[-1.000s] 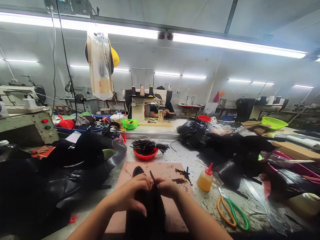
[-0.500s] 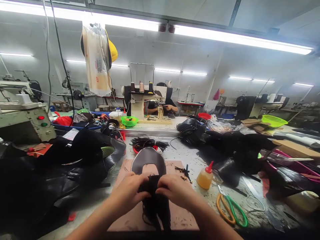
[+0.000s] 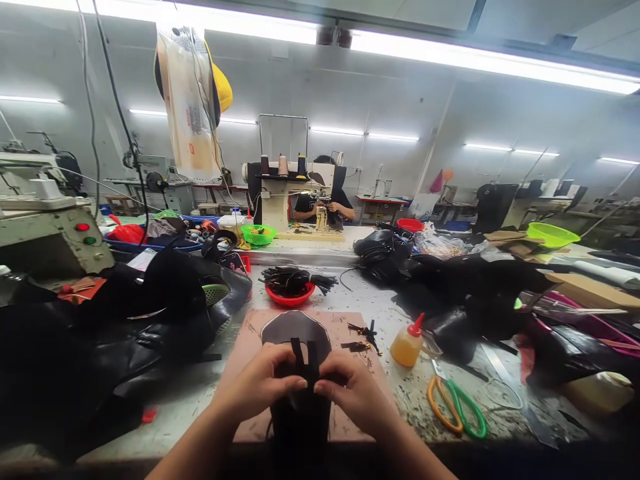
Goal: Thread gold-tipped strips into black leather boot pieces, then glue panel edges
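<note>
In the lower middle of the frame, the left hand (image 3: 260, 383) and the right hand (image 3: 357, 390) face each other over a black piece (image 3: 300, 423), which lies above a pink board (image 3: 245, 347) and runs down toward the bottom edge. The left grip is clamped on the black piece between thumb and fingers; the right grip pinches it just beside, and two narrow dark ends stand up between the hands. Beyond them a grey panel (image 3: 295, 325) with a rounded, pale-edged outline shows against the board. Just above the board, a red bowl (image 3: 291, 301) holds a tied bundle of black strips (image 3: 297, 280). Small dark pieces with gold-coloured ends (image 3: 369, 335) lie on the board's upper right part. Right of the board, on the grey worktop (image 3: 197, 393), stand a bottle of amber liquid (image 3: 406, 350) with a red nozzle and, nearer the bottom, scissors (image 3: 456, 407) with one orange and one green handle. Heaped black material (image 3: 165, 313) fills the left side, and more dark material (image 3: 475, 287) lies at the right. In the centre background a person (image 3: 345, 200) sits behind a cream sewing machine (image 3: 277, 210) carrying three thread spools (image 3: 283, 166).
</note>
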Demonstrator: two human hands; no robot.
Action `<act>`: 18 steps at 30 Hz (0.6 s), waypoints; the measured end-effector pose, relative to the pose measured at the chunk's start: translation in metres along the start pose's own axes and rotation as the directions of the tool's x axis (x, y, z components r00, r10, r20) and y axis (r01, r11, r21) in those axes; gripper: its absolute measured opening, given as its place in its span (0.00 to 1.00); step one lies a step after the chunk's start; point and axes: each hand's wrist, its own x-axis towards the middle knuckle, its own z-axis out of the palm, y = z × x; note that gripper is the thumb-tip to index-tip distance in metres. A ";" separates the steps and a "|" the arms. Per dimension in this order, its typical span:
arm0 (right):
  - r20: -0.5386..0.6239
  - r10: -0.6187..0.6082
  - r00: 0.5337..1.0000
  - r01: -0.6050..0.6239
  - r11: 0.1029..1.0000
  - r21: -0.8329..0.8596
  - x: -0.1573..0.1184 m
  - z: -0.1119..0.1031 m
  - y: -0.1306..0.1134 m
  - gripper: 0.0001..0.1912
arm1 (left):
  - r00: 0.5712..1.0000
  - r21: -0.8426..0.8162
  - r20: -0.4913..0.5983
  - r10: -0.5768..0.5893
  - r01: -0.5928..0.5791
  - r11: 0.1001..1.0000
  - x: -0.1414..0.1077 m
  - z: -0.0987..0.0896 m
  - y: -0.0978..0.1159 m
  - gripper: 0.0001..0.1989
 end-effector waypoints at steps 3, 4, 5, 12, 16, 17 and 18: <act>-0.013 -0.014 1.000 0.014 1.000 -0.008 -0.003 0.000 -0.001 0.12 | 1.000 -0.081 -0.002 -0.025 0.025 0.996 0.001 0.004 0.002 0.07; -0.012 -0.016 1.000 0.016 1.000 -0.013 -0.003 0.000 -0.002 0.11 | 1.000 -0.108 0.013 -0.018 0.019 0.994 0.001 0.006 0.002 0.07; -0.010 -0.019 1.000 0.019 1.000 -0.020 -0.003 0.000 -0.002 0.11 | 1.000 -0.146 0.024 -0.017 0.020 0.989 0.001 0.007 0.003 0.07; 0.011 -0.048 0.999 0.049 0.995 -0.087 -0.006 0.000 0.000 0.10 | 0.995 -0.253 0.011 -0.103 0.103 0.962 0.003 0.015 0.007 0.11; 0.027 -0.082 0.996 0.084 0.991 -0.104 -0.009 -0.002 -0.003 0.10 | 0.995 -0.220 0.041 -0.092 0.099 0.971 0.003 0.015 0.009 0.09; 0.033 -0.085 0.996 0.088 0.991 -0.104 -0.010 -0.002 -0.004 0.10 | 0.994 -0.240 0.048 -0.094 0.103 0.965 0.003 0.014 0.009 0.08; 0.040 -0.084 0.996 0.088 0.991 -0.104 -0.011 -0.002 -0.005 0.09 | 0.994 -0.264 0.052 -0.096 0.106 0.959 0.002 0.014 0.009 0.08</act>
